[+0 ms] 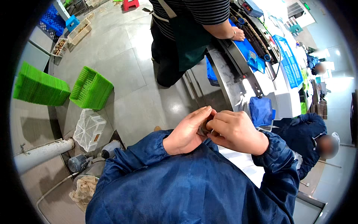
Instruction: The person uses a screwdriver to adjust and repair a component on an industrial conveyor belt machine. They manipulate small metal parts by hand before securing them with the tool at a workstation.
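Head view is showing two bare hands working close together in front of a blue jacket (pixel 186 190). The left hand (pixel 188 130) is cupping a small greyish-brown thing (pixel 203 128), its thumb lying along the top. The right hand (pixel 236 130) is gripping the same thing from the other side, its fingers curling inward against it. Fingers are hiding most of the thing, so its full shape is not showing; it is sitting between the two hands, above the floor (pixel 130 82).

Beyond the hands, a co-worker in a striped shirt (pixel 207 11) and dark apron (pixel 192 44) is standing beside a machine, resting a hand (pixel 238 34) near its blue belt (pixel 244 46). A blue basket (pixel 291 61) is lying to the right of the machine, and a blue bag (pixel 261 111) is sitting just beyond the right hand. Further right, another person in a dark blue coat (pixel 302 130) is leaning in.

On the left, two stacks of green baskets (pixel 41 86) are standing side by side, with a white basket (pixel 89 128) lying near them. A motor (pixel 77 163) is sitting below, near a thick white pipe (pixel 44 155).
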Available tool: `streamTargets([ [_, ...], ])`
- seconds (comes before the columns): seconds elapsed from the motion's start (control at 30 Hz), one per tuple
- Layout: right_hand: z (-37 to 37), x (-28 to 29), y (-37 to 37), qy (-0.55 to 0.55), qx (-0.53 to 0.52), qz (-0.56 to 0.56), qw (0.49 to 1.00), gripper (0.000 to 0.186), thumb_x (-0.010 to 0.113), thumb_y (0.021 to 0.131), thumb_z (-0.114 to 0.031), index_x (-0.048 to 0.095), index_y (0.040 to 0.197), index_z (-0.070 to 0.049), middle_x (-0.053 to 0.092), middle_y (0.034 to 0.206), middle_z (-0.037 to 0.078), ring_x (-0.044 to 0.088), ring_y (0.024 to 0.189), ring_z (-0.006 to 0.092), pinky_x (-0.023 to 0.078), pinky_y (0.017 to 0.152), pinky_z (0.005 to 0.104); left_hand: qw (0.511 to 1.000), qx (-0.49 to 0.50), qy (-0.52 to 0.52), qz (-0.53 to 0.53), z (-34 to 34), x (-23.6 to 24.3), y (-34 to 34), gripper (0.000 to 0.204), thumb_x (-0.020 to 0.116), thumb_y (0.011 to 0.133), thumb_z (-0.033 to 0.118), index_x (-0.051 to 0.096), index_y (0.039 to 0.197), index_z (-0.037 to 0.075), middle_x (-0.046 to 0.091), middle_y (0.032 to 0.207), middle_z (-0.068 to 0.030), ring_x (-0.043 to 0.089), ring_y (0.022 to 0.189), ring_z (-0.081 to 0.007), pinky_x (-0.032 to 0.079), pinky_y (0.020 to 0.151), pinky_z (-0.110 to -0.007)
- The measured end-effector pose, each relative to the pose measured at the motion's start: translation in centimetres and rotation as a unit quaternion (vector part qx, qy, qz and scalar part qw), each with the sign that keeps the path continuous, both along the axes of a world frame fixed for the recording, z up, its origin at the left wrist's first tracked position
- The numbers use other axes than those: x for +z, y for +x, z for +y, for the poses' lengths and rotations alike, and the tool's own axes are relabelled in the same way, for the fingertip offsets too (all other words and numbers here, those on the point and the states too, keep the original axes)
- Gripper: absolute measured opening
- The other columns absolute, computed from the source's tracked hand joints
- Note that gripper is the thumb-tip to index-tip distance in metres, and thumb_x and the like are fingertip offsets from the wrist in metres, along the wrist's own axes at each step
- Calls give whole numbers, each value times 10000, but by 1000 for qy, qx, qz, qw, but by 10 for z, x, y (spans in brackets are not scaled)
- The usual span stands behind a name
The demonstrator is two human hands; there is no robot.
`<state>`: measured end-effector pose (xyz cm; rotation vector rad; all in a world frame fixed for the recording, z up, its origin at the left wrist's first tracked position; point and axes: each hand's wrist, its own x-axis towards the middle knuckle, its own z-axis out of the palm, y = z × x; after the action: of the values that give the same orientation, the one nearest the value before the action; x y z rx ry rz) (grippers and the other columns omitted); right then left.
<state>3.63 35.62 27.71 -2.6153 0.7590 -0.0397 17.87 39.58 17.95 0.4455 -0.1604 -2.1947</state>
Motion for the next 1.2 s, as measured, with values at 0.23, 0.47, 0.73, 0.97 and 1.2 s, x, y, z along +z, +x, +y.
streamTargets([
  [0.23, 5, -3, -3, -70, 33, 36, 996, 227, 684, 667, -157, 524, 796, -59, 524, 751, 71, 600, 707, 233, 503, 600, 347, 999, -29, -8, 24, -2, -6, 1, 354, 457, 984, 394, 538, 1073, 62, 568, 907, -18, 537, 785, -104, 443, 701, -261],
  [0.47, -5, 5, -9, -104, 146, 36, 983, 152, 622, 698, -122, 550, 802, -39, 544, 764, 65, 604, 692, 210, 510, 577, 323, 992, -99, 19, 74, -4, -13, -3, 424, 467, 973, 421, 519, 1136, 33, 582, 994, -56, 583, 876, -131, 484, 787, -301],
  [0.73, -3, 13, -6, 41, -29, 21, 999, 175, 675, 702, -131, 570, 822, -57, 580, 770, 94, 617, 725, 290, 504, 619, 390, 998, -16, -28, 63, -4, -5, -6, 396, 386, 1004, 406, 527, 1124, 56, 579, 1027, -63, 578, 916, -133, 491, 810, -301],
  [0.97, -1, 11, 0, 21, -33, 46, 998, 205, 690, 698, -159, 560, 818, -56, 573, 775, 93, 623, 763, 286, 516, 627, 384, 1000, 18, -16, 4, -1, -2, -10, 371, 386, 1005, 408, 543, 1158, 108, 574, 1018, -14, 556, 904, -99, 474, 788, -265],
  [1.2, -4, 9, -1, -8, -26, -22, 999, 191, 741, 705, -112, 596, 805, -37, 581, 737, 76, 609, 663, 203, 487, 563, 311, 998, 11, -48, 27, -5, -3, -8, 395, 368, 1005, 417, 540, 1146, 90, 572, 1039, -33, 561, 959, -122, 484, 829, -295],
])
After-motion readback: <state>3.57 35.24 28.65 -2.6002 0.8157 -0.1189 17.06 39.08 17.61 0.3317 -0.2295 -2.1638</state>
